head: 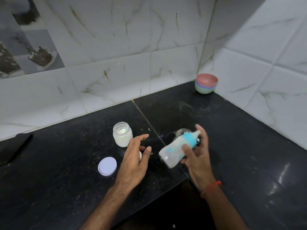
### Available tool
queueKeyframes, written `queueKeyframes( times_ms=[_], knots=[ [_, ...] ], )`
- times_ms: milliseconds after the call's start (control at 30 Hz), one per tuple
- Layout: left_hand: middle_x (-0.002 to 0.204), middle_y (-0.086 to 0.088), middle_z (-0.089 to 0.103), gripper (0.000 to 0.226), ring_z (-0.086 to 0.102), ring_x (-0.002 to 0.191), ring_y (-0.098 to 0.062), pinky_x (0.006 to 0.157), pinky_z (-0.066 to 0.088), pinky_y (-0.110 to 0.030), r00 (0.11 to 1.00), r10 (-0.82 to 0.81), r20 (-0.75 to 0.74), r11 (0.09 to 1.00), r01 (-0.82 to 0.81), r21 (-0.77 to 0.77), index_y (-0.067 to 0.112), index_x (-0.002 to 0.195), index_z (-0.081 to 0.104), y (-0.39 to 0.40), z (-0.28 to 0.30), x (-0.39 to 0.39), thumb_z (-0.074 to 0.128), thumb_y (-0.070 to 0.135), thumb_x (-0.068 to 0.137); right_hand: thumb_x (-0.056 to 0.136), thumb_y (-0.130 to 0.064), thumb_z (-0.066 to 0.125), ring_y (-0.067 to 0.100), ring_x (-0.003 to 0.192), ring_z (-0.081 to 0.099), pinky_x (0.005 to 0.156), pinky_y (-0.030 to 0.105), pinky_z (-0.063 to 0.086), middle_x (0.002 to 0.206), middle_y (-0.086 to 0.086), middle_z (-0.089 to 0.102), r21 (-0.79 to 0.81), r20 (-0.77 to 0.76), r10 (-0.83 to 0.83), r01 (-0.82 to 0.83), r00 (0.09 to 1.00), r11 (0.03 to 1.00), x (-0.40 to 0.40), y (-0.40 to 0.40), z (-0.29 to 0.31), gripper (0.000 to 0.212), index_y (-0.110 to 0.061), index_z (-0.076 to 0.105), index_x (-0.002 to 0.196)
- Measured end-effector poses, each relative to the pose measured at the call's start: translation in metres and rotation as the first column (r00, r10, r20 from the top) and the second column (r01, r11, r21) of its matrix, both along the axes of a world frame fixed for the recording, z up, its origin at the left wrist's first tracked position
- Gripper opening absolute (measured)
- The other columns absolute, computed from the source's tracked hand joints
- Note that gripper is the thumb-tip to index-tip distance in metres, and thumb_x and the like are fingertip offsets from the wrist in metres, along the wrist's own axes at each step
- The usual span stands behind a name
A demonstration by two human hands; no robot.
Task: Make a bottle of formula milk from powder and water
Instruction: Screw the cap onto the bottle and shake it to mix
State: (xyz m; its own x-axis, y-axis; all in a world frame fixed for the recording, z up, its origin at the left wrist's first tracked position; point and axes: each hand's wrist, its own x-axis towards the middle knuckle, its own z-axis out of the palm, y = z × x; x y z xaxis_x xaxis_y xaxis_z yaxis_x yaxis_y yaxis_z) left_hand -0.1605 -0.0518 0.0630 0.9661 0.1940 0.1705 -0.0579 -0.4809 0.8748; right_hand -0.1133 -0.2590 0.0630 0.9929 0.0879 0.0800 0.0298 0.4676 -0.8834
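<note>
Right now our right hand (197,151) is wrapped around the baby bottle (177,149). We hold it tipped on its side in the air, just above the worktop (58,163). Its blue top is on and points away from us. The bottle looks blurry, so we think we are shaking it to mix the powder and water. Our left hand (134,156) is beside it with the fingers spread apart, and it holds nothing. A small white thing peeks out from under that hand, but we cannot tell what it is.

Just past the left hand stands the open powder jar (122,136), and its round lid (107,166) lies flat near us. A glass jug (182,132) sits behind the bottle. Stacked bowls (206,85) wait far off in the corner.

Next we need a tight hold and a snug top so no milk leaks out.
</note>
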Motion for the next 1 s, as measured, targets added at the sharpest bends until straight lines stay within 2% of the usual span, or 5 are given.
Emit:
queueKeyframes(
  times_ms=[100,333,600,833,1000],
  knots=[
    [0.139,0.026,0.051,0.041,0.061,0.113,0.000,0.091,0.056,-0.037,1.000,-0.020,0.001,1.000,0.020,0.021,0.048,0.137,0.047,-0.003,0.001,0.000,0.059,0.026,0.105,0.077,-0.010,0.083,0.024,0.101,0.070,0.087,0.050,0.061,0.113,-0.004,0.072,-0.206,0.129,0.154,-0.125,0.980,0.970,-0.002,-0.003,0.011,0.089,-0.041,0.040,0.148],
    [0.137,0.024,0.052,0.042,0.061,0.109,-0.001,0.089,0.052,-0.030,1.000,-0.005,0.002,1.000,0.005,0.004,0.046,0.138,0.047,-0.003,0.000,-0.001,0.059,0.024,0.104,0.097,-0.046,0.060,0.024,0.111,0.073,0.077,0.034,0.064,0.153,0.015,0.051,0.630,-0.331,-0.250,0.410,0.910,0.660,0.024,-0.011,0.001,0.054,-0.016,0.051,0.141],
    [0.138,0.023,0.052,0.042,0.060,0.111,0.002,0.087,0.050,-0.024,1.000,-0.021,-0.007,1.000,0.021,0.016,0.046,0.139,0.046,-0.005,0.002,0.003,0.058,0.025,0.105,0.076,-0.009,0.088,0.031,0.103,0.069,0.082,0.056,0.062,0.115,0.000,0.071,-0.283,0.161,0.242,-0.190,0.957,0.940,0.004,-0.006,0.015,0.090,-0.042,0.042,0.146],
    [0.135,0.021,0.054,0.040,0.062,0.105,0.001,0.088,0.052,-0.026,1.000,0.002,0.001,0.999,-0.002,-0.046,0.037,0.140,0.050,-0.003,0.004,0.003,0.059,0.022,0.104,0.088,-0.048,0.070,0.023,0.111,0.073,0.075,0.036,0.064,0.154,0.015,0.050,0.582,-0.269,-0.248,0.362,0.931,0.728,0.023,-0.011,0.002,0.082,-0.016,0.035,0.156],
    [0.132,0.021,0.055,0.042,0.062,0.102,0.000,0.085,0.048,-0.023,1.000,-0.003,-0.017,0.997,0.002,-0.072,0.037,0.141,0.050,-0.004,0.004,0.006,0.060,0.021,0.104,0.083,-0.033,0.082,0.032,0.106,0.072,0.069,0.061,0.061,0.122,0.006,0.069,0.055,-0.015,0.082,-0.081,0.996,0.995,0.000,-0.005,0.012,0.076,-0.042,0.041,0.147]
  ],
)
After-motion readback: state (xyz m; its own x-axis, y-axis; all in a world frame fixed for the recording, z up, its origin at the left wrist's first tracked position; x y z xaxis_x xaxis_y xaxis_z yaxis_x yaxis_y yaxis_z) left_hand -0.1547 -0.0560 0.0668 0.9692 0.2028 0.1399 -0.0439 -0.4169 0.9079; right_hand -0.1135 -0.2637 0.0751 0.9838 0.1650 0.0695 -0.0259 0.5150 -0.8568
